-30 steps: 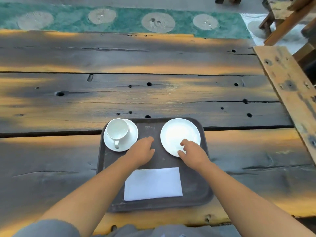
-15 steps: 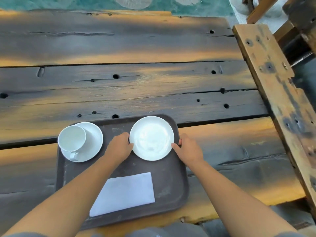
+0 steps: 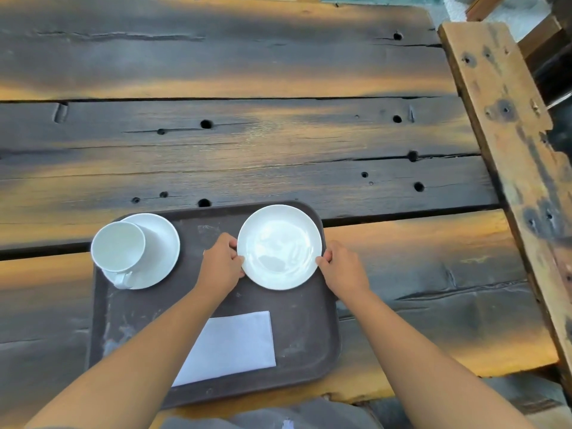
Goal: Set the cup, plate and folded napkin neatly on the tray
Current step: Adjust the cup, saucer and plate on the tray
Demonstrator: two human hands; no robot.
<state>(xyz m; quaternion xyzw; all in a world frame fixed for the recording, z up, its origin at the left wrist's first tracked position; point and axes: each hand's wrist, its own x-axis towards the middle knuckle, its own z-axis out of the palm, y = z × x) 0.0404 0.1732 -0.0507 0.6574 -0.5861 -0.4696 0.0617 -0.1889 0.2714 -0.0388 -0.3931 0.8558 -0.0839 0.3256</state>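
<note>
Both hands hold the white plate (image 3: 279, 246) by its rim, one on each side. The left hand (image 3: 220, 264) has its fingers curled against the plate's left edge, thumb near the top of the rim, and the right hand (image 3: 340, 267) pinches the right edge in the same way. Whether the plate is lifted slightly or resting flat cannot be told from this view; it sits over the far right corner of the dark brown tray (image 3: 303, 332).

A white cup (image 3: 119, 247) stands upright on a white saucer (image 3: 161, 243) in the far left corner of the tray, its handle pointing toward the person. The saucer's left and far edges reach to the tray's rim. The cup is off centre on the saucer, toward the left.

A folded white napkin (image 3: 235, 345) lies flat on the near part of the tray, roughly in the middle, with the left forearm crossing over its near left corner. It is well apart from both the plate and the saucer.

The tray rests on a table (image 3: 247, 150) of dark, weathered planks with knot holes and long cracks, near the table's close edge. A lighter wooden plank (image 3: 507, 125) runs along the right side. Grey cloth (image 3: 278, 416) shows at the bottom edge, below the tray.
</note>
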